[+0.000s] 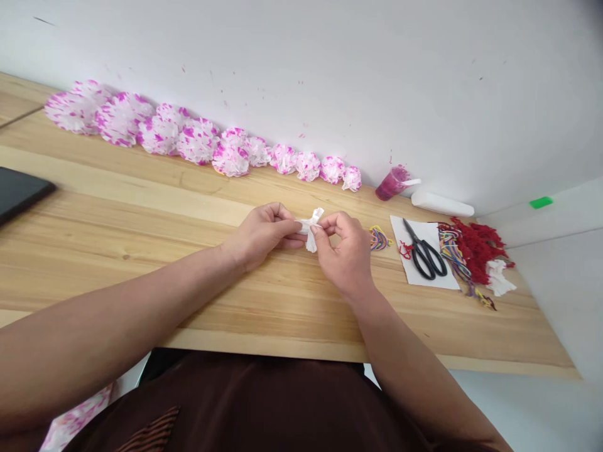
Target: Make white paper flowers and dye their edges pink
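Observation:
Between my hands, above the wooden table (188, 251), is a small white tissue paper piece (313, 220), gathered at its middle with its ends fanning out. My left hand (264, 235) pinches its left side between thumb and fingers. My right hand (343, 248) grips the right side, thumb and forefinger pressed together on it. Whether a thread runs around the gather is too small to tell. Just right of my right hand lies a little bundle of coloured cords (379, 238), partly covered by that hand.
White-and-magenta paper pom-poms (198, 139) line the wall. At right are a stained cup (392, 185), a white roll (441, 204), black-handled scissors (426, 254) on white paper (433, 282), red yarn (478, 245) and crumpled tissue (499, 278). A dark flat object (21, 193) lies far left.

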Available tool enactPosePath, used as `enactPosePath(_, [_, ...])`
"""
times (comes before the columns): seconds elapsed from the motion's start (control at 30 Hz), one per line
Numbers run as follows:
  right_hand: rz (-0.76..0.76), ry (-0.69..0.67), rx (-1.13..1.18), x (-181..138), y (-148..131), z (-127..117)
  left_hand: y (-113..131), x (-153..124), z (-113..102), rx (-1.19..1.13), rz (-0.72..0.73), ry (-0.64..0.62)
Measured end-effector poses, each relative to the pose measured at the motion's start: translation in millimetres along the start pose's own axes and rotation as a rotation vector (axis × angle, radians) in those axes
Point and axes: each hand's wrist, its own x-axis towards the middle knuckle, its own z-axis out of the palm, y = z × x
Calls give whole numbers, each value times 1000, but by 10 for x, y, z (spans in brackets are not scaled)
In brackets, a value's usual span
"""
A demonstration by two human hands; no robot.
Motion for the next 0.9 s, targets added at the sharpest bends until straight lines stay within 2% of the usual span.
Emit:
enactPosePath(0.1, [17,-5,48,6,8,-5,51,-11,-10,36,36,-48])
enactPosePath(0.17, [-10,-3,34,2,4,-4,87,-20,-31,183,164,-103])
enactPosePath(0.27, [-47,-12,2,-6,-3,0,111,-15,-64,388,305,-83])
enactPosePath(0.47, [6,-39,29,-15,-7,2,25,36,-80,121,185,-42])
enactPosePath(0.7, [2,-54,31,-12,-27,11,-10,6,-69,332,308,-61])
enactPosePath(0.9, [203,-91,243,5,33,25,-26,41,-60,46,167,-54])
